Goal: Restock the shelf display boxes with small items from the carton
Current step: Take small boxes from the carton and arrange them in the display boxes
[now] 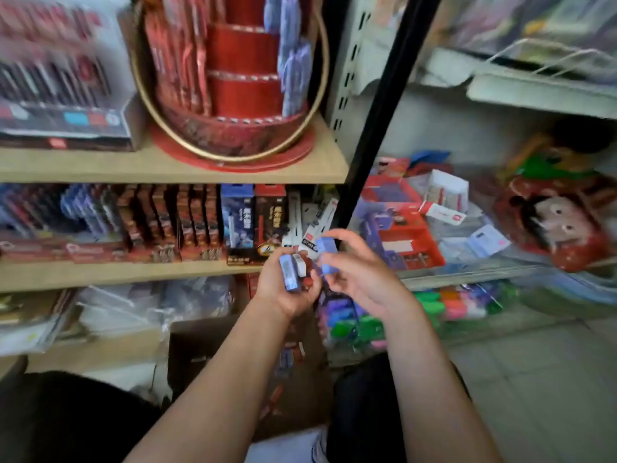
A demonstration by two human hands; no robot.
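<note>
both forearms bare, reaching forward and converging at frame centre. left hand point(287, 289) palm up, fingers curled around a few small packs point(289, 272). right hand point(359, 272) just beside it, thumb and fingertips pinching 1 pack point(327, 255), other fingers loosely curled.

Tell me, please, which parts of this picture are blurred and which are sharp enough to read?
Head view: motion blur smears the top-left display box and the right-hand shelf goods; the left hand with its small blue boxes and the right hand pinching a blue box are sharper, though their print stays unreadable; the wide lens bends the black upright.
</note>
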